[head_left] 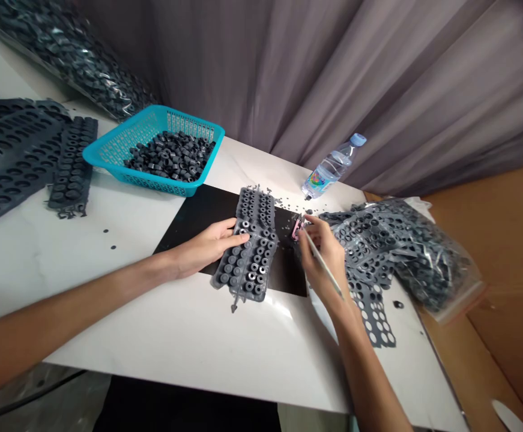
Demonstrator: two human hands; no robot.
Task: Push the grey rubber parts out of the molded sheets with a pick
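My left hand (pixel 211 245) grips the left edge of a dark grey moulded rubber sheet (pixel 254 249), thumb on top and the other fingers partly hidden. The sheet carries rows of round, ring-like pieces and lies on a black mat (pixel 189 234). To the right of the sheet, my right hand (pixel 326 252) is closed around a thin, pale, pen-like tool (pixel 324 267), its dark tip pointing away from me. Close to that tip lies a small pink item (pixel 296 228), partly covered by the fingers; its kind is unclear.
A turquoise basket (pixel 153 179) holds many small dark rubber pieces. More moulded sheets (pixel 13 150) lie at left, under a filled clear bag (pixel 94 66). At right are punched-out sheets (pixel 373 240) and another bag (pixel 436 270). A water bottle (pixel 331 171) stands behind scattered bits.
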